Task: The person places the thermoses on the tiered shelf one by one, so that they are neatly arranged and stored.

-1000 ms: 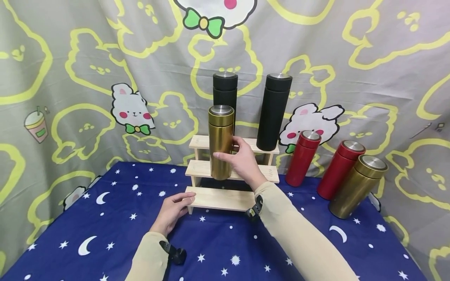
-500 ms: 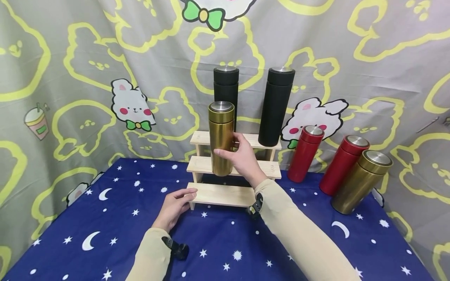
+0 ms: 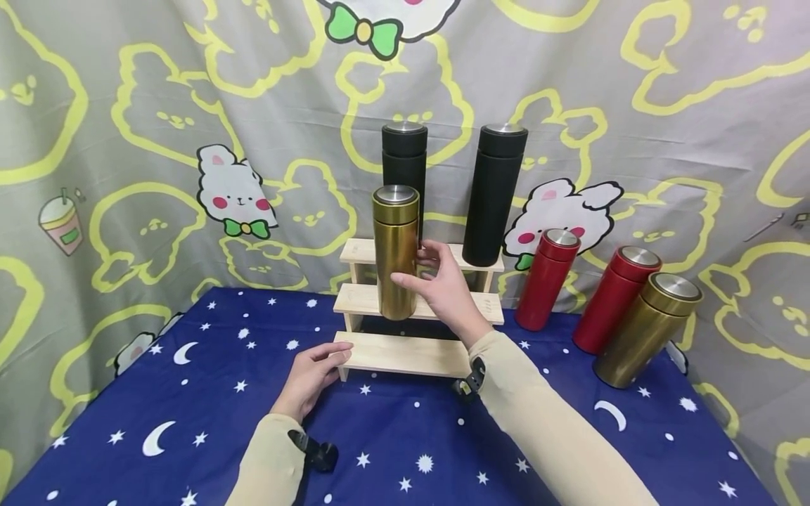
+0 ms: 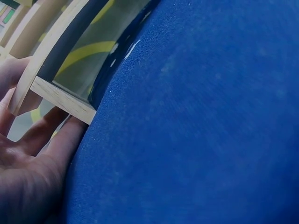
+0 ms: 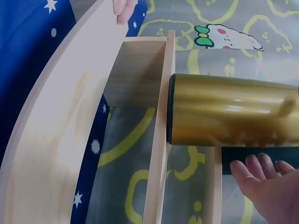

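Note:
A gold thermos bottle (image 3: 396, 260) with a steel-topped lid stands upright on the middle step of a three-step wooden stand (image 3: 408, 353). My right hand (image 3: 446, 292) is at its right side, thumb across the front and fingers spread behind. In the right wrist view, the fingers (image 5: 254, 170) are apart from the bottle, whose base meets the middle board. My left hand (image 3: 310, 379) holds the left end of the lowest step, and the left wrist view has its fingers around the board's end and leg. Two black thermos bottles (image 3: 496, 197) stand on the top step, one partly hidden behind the gold bottle.
Right of the stand, two red thermos bottles (image 3: 547, 280) and another gold thermos bottle (image 3: 648, 330) stand on the dark blue cloth (image 3: 209, 393) with stars and moons. A grey curtain (image 3: 304, 105) with cartoon drawings hangs close behind the stand.
My right hand has loosened from the gold bottle and shifted slightly to the right. The bottle stays on the middle step. My left hand keeps its place on the stand.

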`<action>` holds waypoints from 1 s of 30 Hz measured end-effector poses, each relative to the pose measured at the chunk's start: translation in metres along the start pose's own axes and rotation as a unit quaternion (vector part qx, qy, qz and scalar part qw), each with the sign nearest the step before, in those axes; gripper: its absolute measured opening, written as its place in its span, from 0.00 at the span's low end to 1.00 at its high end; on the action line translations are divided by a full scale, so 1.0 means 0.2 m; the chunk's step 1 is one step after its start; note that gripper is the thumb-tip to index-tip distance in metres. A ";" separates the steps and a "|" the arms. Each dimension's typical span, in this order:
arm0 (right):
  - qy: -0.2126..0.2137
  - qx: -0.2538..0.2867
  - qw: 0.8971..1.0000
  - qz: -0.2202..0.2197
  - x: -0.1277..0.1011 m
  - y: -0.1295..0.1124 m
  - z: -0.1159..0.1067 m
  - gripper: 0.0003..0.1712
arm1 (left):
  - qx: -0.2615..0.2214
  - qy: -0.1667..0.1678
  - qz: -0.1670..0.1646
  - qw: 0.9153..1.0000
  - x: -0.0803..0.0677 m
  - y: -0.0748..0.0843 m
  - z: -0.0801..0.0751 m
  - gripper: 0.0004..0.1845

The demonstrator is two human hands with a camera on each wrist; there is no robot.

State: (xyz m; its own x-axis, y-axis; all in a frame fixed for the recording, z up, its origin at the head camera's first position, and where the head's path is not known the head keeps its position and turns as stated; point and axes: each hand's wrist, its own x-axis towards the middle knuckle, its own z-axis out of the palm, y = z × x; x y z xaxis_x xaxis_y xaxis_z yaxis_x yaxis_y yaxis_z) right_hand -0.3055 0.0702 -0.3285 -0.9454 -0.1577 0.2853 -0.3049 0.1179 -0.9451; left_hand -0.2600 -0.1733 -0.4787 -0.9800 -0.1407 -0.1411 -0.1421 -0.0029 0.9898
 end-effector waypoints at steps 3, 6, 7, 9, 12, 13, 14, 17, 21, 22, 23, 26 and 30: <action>0.003 0.006 1.000 -0.004 -0.02 0.01 -0.03 0.45 | 0.000 -0.002 -0.001 1.000 0.00 0.00 0.00 0.18; 0.004 -0.005 1.000 -0.006 -0.05 0.02 -0.07 0.43 | -0.004 -0.002 -0.005 1.000 0.00 0.01 0.00 0.17; 0.003 -0.010 1.000 -0.007 -0.06 0.02 -0.08 0.43 | -0.006 -0.002 -0.006 1.000 0.00 0.01 0.00 0.17; 0.001 -0.016 1.000 -0.009 -0.08 0.02 -0.11 0.42 | -0.007 -0.002 -0.007 1.000 0.00 0.01 0.00 0.17; 0.001 -0.025 1.000 -0.009 -0.12 0.03 -0.17 0.40 | -0.004 -0.004 -0.007 1.000 0.00 0.01 0.00 0.18; 0.001 -0.028 1.000 -0.008 -0.13 0.04 -0.19 0.39 | -0.003 -0.004 -0.007 1.000 -0.01 0.01 0.00 0.18; 0.000 -0.032 0.999 -0.006 -0.14 0.04 -0.21 0.38 | -0.003 -0.004 -0.007 1.000 -0.01 0.01 0.00 0.18; -0.001 -0.048 0.999 -0.003 -0.17 0.04 -0.25 0.37 | -0.008 0.000 -0.007 1.000 -0.01 0.01 -0.01 0.17; 0.001 -0.062 0.998 -0.009 -0.19 0.05 -0.30 0.36 | -0.010 0.001 -0.002 1.000 0.00 0.01 -0.01 0.17; 0.003 -0.065 0.998 -0.010 -0.19 0.05 -0.31 0.36 | -0.010 0.001 -0.001 1.000 -0.01 0.01 -0.01 0.17; 0.004 -0.067 0.998 -0.010 -0.20 0.05 -0.32 0.35 | -0.009 0.000 0.000 1.000 -0.01 0.01 -0.01 0.18; 0.005 -0.074 0.997 -0.011 -0.22 0.05 -0.36 0.35 | -0.009 0.001 -0.002 1.000 -0.01 0.02 0.00 0.17; 0.008 -0.075 0.997 -0.022 -0.24 0.04 -0.42 0.34 | -0.012 0.003 -0.002 1.000 -0.01 0.02 0.00 0.17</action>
State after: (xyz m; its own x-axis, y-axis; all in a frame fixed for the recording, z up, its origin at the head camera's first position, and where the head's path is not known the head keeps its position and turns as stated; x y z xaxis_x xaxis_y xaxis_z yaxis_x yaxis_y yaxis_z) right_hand -0.2722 0.1605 -0.3356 -0.9322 -0.1511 0.3290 -0.3584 0.2563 -0.8977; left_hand -0.2591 -0.1724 -0.4751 -0.9786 -0.1464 -0.1446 -0.1422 -0.0267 0.9895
